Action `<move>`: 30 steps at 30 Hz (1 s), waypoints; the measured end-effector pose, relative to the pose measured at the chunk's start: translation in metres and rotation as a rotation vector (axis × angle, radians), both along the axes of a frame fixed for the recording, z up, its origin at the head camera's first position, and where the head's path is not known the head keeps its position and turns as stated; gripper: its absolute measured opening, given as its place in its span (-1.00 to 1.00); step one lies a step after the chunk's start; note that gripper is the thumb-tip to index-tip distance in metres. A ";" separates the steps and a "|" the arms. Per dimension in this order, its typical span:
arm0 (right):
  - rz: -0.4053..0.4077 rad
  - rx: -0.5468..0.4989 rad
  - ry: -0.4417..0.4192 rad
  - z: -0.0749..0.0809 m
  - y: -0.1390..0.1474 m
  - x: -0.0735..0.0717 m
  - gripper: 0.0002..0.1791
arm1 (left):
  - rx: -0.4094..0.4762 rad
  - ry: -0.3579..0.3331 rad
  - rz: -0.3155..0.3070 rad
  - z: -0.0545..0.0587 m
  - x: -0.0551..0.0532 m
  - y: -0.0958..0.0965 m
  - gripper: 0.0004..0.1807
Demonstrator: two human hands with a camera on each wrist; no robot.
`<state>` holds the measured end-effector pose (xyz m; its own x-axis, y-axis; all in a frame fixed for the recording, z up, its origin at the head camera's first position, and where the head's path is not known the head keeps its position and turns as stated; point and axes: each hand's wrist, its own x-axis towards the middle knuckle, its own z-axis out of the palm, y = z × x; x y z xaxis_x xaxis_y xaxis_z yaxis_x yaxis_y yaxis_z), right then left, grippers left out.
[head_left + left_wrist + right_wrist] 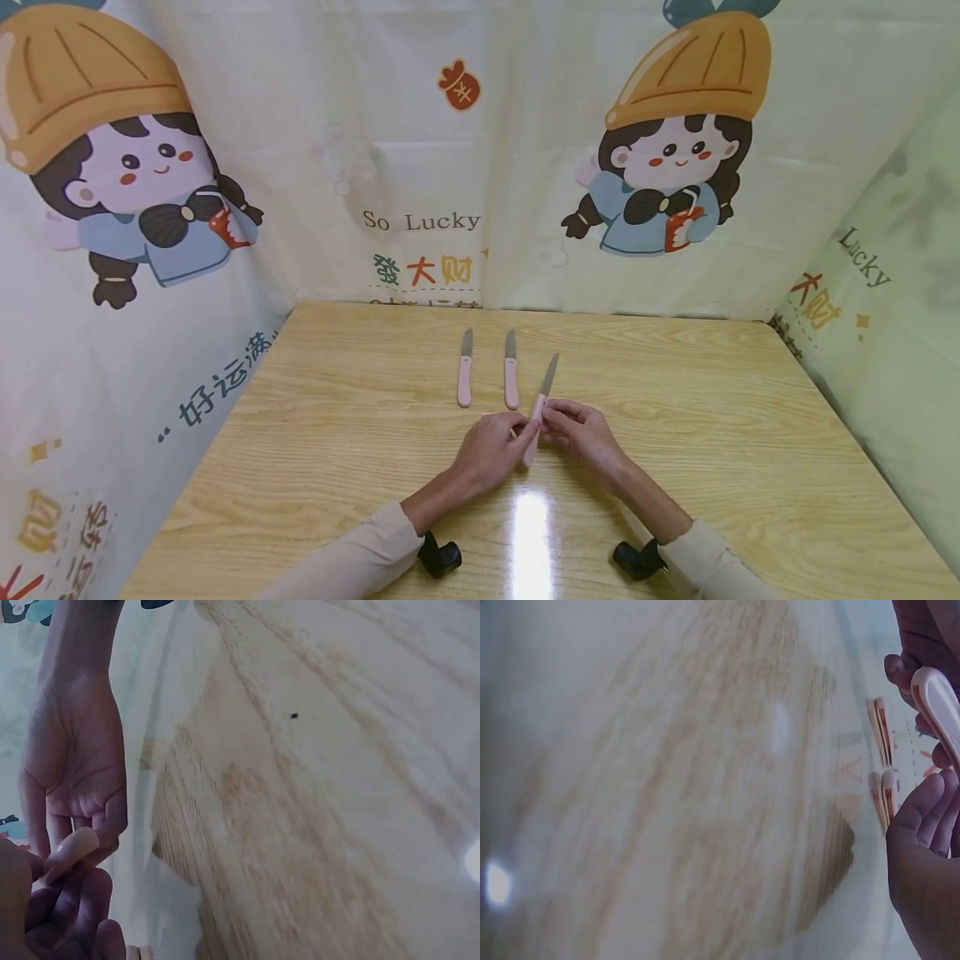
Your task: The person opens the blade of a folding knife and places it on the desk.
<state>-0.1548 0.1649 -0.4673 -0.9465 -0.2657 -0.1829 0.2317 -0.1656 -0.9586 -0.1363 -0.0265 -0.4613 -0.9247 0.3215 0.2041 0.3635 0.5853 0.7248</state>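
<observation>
A knife with a pink handle [528, 452] is held between both hands over the near middle of the table, its grey blade pointing away and slightly right. My left hand [489, 452] pinches the handle around its middle with thumb and fingers. From the other side, my right hand [592, 440] pinches the handle close to the blade. The rounded handle end [75, 847] shows in the left wrist view, and the handle [937, 701] also appears at the right wrist view's edge. Two matching knives, a left one [465, 379] and a middle one [511, 379], lie side by side beyond my left hand.
The wooden table [337, 375] has a glossy top with a bright light reflection near its front. A printed curtain [540, 275] hangs along the back and both sides. Black wrist mounts [441, 558] sit below the sleeves.
</observation>
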 end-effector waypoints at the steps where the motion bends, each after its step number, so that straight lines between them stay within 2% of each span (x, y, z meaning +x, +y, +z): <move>1: -0.008 0.000 -0.008 0.000 -0.001 0.000 -0.68 | -0.007 -0.008 0.003 0.000 0.000 0.000 -0.61; 5: -0.004 0.012 -0.025 0.001 -0.001 -0.003 -0.66 | -0.026 -0.037 -0.002 0.001 -0.002 -0.002 -0.59; 8: -0.006 0.045 -0.002 0.004 0.001 -0.007 -0.64 | -0.041 -0.045 -0.002 0.002 -0.002 -0.004 -0.56; 11: -0.035 0.111 0.039 0.007 0.005 -0.015 -0.62 | -0.099 0.016 -0.001 0.002 0.000 -0.005 -0.58; 16: -0.073 0.286 0.108 0.009 0.018 -0.031 -0.58 | -0.368 0.204 -0.003 0.000 0.006 -0.007 -0.54; 20: -0.078 0.415 0.149 0.010 0.026 -0.044 -0.57 | -0.557 0.254 0.001 0.000 0.013 -0.005 -0.41; 23: -0.086 0.478 0.147 0.012 0.028 -0.053 -0.59 | -0.654 0.236 0.015 0.001 0.020 -0.003 -0.26; 27: -0.094 0.555 0.136 0.017 0.025 -0.063 -0.64 | -0.742 0.179 0.018 0.000 0.031 -0.001 -0.04; 30: -0.100 0.611 0.146 0.018 0.023 -0.069 -0.68 | -0.778 0.161 0.006 -0.001 0.036 -0.002 -0.02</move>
<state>-0.2237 0.1884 -0.4492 -0.9880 -0.0628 -0.1408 0.1035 0.4068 -0.9076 -0.0999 -0.0286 -0.4624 -0.9051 0.4218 0.0542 0.4242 0.9044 0.0460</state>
